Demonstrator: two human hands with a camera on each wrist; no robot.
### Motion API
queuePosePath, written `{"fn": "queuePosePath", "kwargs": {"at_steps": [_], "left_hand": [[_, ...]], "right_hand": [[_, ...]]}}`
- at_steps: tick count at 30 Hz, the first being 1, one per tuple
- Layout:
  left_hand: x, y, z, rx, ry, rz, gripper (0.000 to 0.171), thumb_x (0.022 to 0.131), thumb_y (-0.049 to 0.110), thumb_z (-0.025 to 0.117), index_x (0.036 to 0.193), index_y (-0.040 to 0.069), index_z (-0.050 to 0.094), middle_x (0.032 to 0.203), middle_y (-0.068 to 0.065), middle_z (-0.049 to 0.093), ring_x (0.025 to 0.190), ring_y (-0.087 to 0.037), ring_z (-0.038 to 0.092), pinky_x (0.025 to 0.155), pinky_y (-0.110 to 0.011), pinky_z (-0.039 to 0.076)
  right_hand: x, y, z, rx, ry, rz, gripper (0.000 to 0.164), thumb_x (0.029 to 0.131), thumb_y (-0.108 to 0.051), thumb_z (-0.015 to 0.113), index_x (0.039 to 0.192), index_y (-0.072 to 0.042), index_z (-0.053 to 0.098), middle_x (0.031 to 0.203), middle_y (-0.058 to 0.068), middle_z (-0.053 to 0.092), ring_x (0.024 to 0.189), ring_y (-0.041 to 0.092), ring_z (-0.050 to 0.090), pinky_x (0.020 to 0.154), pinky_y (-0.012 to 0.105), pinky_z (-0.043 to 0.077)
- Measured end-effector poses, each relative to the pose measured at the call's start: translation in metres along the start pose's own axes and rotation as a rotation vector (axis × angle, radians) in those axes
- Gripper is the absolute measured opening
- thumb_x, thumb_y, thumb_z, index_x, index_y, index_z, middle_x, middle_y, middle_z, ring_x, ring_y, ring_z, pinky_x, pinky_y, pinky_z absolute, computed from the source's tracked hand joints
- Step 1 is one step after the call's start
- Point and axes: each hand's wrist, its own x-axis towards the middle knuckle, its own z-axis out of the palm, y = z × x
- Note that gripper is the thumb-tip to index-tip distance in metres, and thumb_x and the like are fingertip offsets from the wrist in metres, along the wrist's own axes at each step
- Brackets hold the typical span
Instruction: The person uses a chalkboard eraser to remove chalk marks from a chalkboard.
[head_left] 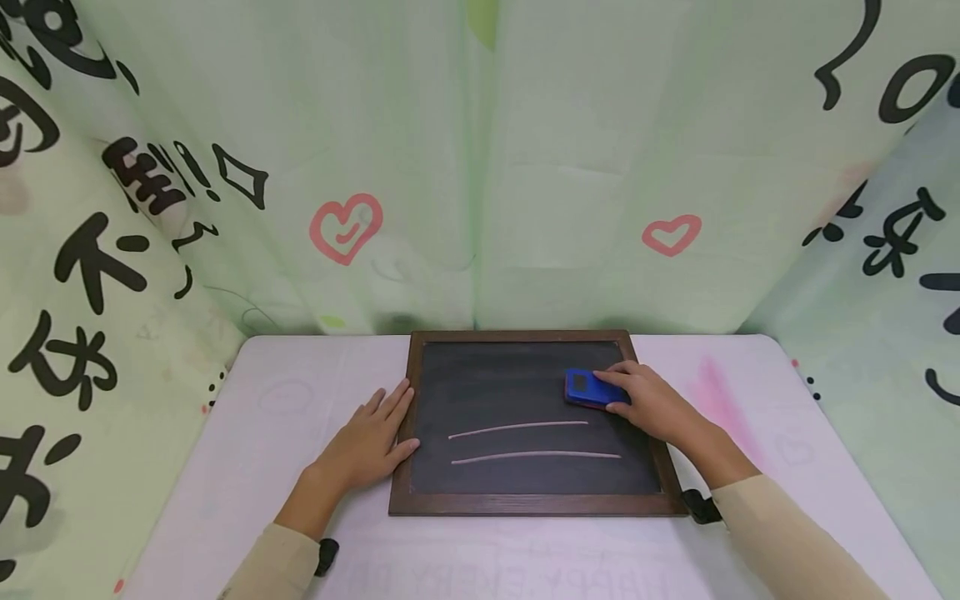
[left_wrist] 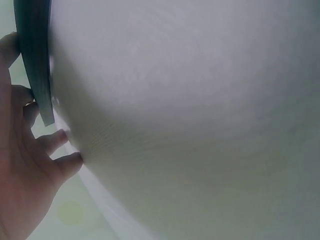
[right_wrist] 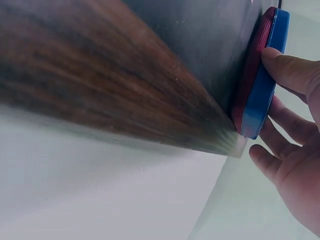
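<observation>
A blackboard [head_left: 517, 479] in a brown wooden frame lies on the table, with two pale chalk lines [head_left: 536, 456] across its lower half. My right hand [head_left: 648, 400] grips a blue eraser [head_left: 592, 388] by its right end, on the upper right of the board. In the right wrist view the eraser [right_wrist: 262, 85] shows a red pad on the board side, with the thumb on one edge and fingers on the other. My left hand [head_left: 375, 442] rests at the frame's left edge, fingers straight and thumb on the frame. The left wrist view shows those fingers [left_wrist: 67, 165] beside the frame [left_wrist: 35, 60].
The board sits on a table [head_left: 525, 558] covered in a pale cloth. Behind and at both sides hangs a light green curtain [head_left: 562, 125] with black lettering and red hearts. A black wrist strap [head_left: 702, 506] shows at the right sleeve, another [head_left: 326, 557] at the left.
</observation>
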Motion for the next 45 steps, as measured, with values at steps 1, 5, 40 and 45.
{"fn": "queuePosePath", "kwargs": {"at_steps": [1, 5, 40, 45], "left_hand": [[0.000, 0.000, 0.000, -0.004, 0.003, 0.002, 0.078, 0.106, 0.053, 0.047, 0.166, 0.008, 0.021, 0.174, -0.007, 0.015, 0.155, -0.045, 0.025, 0.119, -0.067, 0.032], [0.000, 0.000, 0.000, -0.004, 0.005, 0.009, 0.079, 0.106, 0.052, 0.047, 0.166, 0.008, 0.021, 0.174, -0.007, 0.015, 0.155, -0.045, 0.025, 0.118, -0.067, 0.032], [-0.001, 0.000, -0.004, 0.001, -0.013, -0.002, 0.078, 0.106, 0.052, 0.048, 0.166, 0.009, 0.020, 0.174, -0.006, 0.015, 0.156, -0.044, 0.025, 0.119, -0.065, 0.032], [0.000, 0.000, -0.003, -0.001, -0.013, 0.001, 0.078, 0.107, 0.052, 0.048, 0.166, 0.009, 0.020, 0.175, -0.006, 0.014, 0.156, -0.045, 0.024, 0.119, -0.066, 0.031]], "right_hand": [[0.000, 0.000, 0.000, -0.002, -0.001, 0.001, 0.053, 0.092, -0.012, 0.078, 0.141, 0.000, 0.062, 0.135, 0.026, 0.059, 0.126, 0.047, 0.055, 0.106, 0.061, 0.047], [-0.001, 0.000, -0.002, -0.003, -0.003, 0.005, 0.053, 0.092, -0.011, 0.078, 0.141, 0.000, 0.062, 0.135, 0.026, 0.059, 0.126, 0.047, 0.055, 0.106, 0.061, 0.048], [0.074, -0.086, 0.030, -0.073, -0.099, -0.147, 0.061, 0.096, -0.030, 0.075, 0.146, -0.001, 0.057, 0.134, 0.021, 0.060, 0.120, 0.038, 0.059, 0.101, 0.050, 0.053], [0.087, -0.106, 0.035, -0.093, -0.123, -0.171, 0.062, 0.097, -0.032, 0.074, 0.149, -0.004, 0.055, 0.137, 0.019, 0.059, 0.122, 0.037, 0.058, 0.103, 0.049, 0.052]]}}
